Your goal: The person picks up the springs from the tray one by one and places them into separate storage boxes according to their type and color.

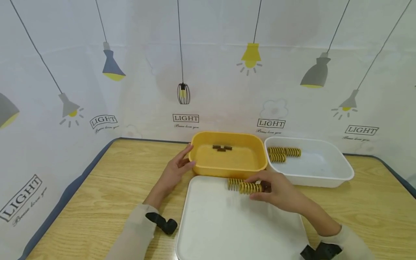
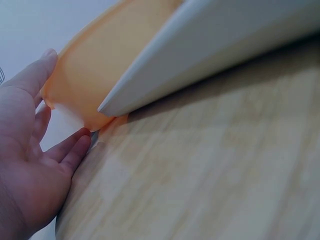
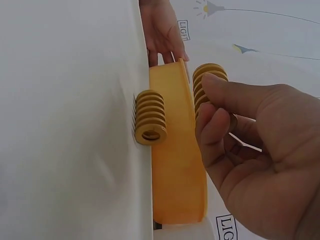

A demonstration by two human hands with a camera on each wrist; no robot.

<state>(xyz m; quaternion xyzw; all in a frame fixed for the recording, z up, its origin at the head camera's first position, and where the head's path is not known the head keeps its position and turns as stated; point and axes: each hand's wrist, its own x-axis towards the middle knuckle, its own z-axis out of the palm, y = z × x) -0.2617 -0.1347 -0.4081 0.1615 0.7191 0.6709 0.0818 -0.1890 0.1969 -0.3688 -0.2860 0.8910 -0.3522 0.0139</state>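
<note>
In the head view my right hand pinches a yellow coil spring just above the far edge of the white tray. A second yellow coil spring lies on that tray, seen clearly in the right wrist view. My left hand touches the left end of the yellow bin, its fingers fairly straight against the wall and rim. Several small dark springs lie inside this bin. The left wrist view shows the left hand at the bin's corner.
A white bin stands right of the yellow one, with several yellow springs at its left end. Behind both bins rises a white sheet printed with lamps. The wooden table extends on both sides.
</note>
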